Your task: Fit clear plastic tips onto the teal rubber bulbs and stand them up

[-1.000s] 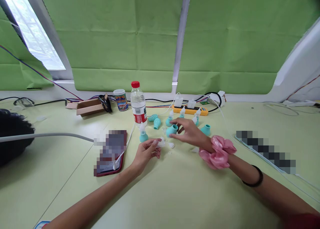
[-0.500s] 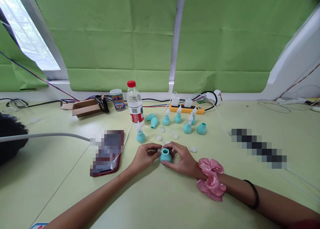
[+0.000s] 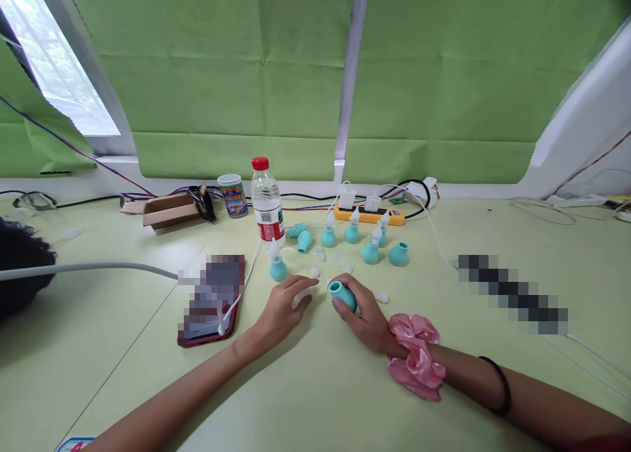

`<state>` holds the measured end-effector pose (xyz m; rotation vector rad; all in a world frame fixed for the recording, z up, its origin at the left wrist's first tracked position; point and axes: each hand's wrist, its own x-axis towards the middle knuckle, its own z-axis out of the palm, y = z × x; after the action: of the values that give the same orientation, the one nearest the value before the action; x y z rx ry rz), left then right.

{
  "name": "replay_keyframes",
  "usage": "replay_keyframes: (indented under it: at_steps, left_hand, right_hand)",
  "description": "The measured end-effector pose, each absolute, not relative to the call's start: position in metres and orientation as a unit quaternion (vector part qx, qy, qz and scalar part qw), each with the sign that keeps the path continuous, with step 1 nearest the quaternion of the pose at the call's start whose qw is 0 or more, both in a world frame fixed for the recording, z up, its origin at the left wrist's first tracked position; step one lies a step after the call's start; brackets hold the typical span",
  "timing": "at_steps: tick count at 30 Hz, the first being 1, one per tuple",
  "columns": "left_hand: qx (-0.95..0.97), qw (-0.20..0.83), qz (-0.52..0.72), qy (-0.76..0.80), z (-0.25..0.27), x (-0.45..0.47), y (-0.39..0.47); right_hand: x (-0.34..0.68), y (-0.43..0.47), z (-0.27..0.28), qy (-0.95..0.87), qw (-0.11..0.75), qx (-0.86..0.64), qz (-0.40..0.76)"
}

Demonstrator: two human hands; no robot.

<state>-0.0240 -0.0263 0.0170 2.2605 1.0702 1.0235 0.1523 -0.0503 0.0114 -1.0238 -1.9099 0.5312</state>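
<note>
My right hand (image 3: 362,311) is closed around a teal squeeze bulb (image 3: 344,295), which is tilted so its round open mouth points up and to the left. To the left of it, my left hand (image 3: 283,311) is open, its thumb and fingers apart and nothing visible between them. Clear nozzle pieces (image 3: 346,267) lie loose just beyond my hands, and another clear piece (image 3: 382,297) is right of the held bulb. A teal bulb with a clear tip (image 3: 278,267) stands upright beyond my left hand. Several similar tipped bulbs (image 3: 371,251) stand farther back, beside an untipped bulb (image 3: 398,254).
Two teal bulbs (image 3: 304,242) lie on their sides by a red-capped water bottle (image 3: 267,205). Behind are a can (image 3: 233,197), an open cardboard box (image 3: 170,212) and a yellow power strip (image 3: 394,216). A phone (image 3: 217,301) with cables lies left. Dark hair (image 3: 22,268) shows at the left edge.
My left hand has drawn back left, away from the bulb, and its fingers have opened. The bulb in my right hand has shifted slightly right and tipped leftward.
</note>
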Motion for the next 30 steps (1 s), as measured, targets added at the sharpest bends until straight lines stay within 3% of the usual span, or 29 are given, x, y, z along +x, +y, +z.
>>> replay_keyframes:
  at_steps: [5,10,23,30]
  left_hand:
    - [0.627,0.465,0.522,0.345,0.034,-0.018,-0.033]
    - [0.493,0.629,0.475,0.369,0.034,-0.018,-0.032]
    - [0.64,0.575,0.372,0.35,0.029,-0.018,-0.026]
    - [0.572,0.69,0.31,0.317,0.029,-0.021,-0.027]
  right_hand:
    - [0.15,-0.051,0.009,-0.805,0.377,-0.415,0.194]
    - [0.148,-0.048,0.006,-0.79,0.408,-0.428,0.16]
    - [0.159,-0.036,0.007,-0.809,0.405,-0.42,0.073]
    - [0.17,-0.031,0.014,-0.874,0.325,-0.352,-0.082]
